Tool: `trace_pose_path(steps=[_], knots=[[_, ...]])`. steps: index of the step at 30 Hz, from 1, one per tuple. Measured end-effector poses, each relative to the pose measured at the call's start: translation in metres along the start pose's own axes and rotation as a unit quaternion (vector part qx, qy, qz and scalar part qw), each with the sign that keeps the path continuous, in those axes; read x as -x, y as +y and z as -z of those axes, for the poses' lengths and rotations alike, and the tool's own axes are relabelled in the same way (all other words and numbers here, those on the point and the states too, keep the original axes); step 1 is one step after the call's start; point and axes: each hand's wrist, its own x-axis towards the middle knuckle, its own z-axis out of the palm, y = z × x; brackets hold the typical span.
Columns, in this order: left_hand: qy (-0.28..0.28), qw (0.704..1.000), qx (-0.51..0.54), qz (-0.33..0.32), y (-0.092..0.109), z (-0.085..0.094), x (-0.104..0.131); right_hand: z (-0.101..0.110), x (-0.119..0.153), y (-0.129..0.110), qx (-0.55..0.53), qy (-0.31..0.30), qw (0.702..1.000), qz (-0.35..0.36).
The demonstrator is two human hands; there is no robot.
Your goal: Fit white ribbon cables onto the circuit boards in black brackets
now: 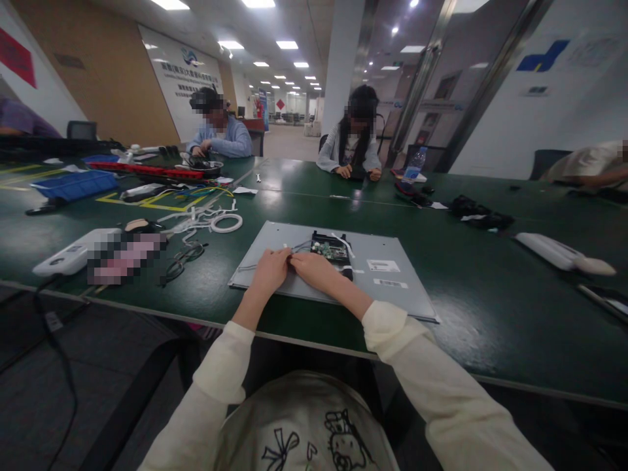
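Observation:
A flat grey metal panel [363,281] with white labels lies on the table before me. On it sits a green circuit board [332,248] in a black bracket, with a white strip across one side. Over the panel's left half, my left hand [273,267] and my right hand [310,268] meet with their fingertips pinched together. Thin grey wires [300,246] run from the board towards my fingers. Most of what lies between the fingertips is hidden, so I cannot make out what they pinch.
The green table [490,288] carries glasses [182,263], a white cable roll [226,224], a white device [76,252] and a blue tray [76,184] on the left. A bottle [415,165] and a white handheld device [547,251] are on the right. Several people sit around the table.

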Motion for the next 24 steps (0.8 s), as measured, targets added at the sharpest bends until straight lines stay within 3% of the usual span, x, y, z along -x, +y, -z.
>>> trace_pose_path(steps=[6, 16, 21, 24], knots=[[0.002, 0.996, -0.062, 0.067, 0.011, 0.007, 0.002, 0.015, 0.009, -0.006, -0.044, -0.018, 0.999, 0.007], [-0.005, 0.993, -0.07, 0.09, 0.018, 0.007, -0.003, 0.028, 0.025, -0.021, -0.035, -0.032, 0.999, 0.011], [0.007, 0.995, -0.056, 0.077, 0.01, 0.003, -0.002, 0.028, 0.029, -0.019, -0.065, 0.02, 0.997, 0.043], [0.047, 0.996, -0.033, 0.075, 0.0, 0.005, 0.001, 0.027, 0.031, -0.018, -0.089, 0.05, 0.991, 0.086]])
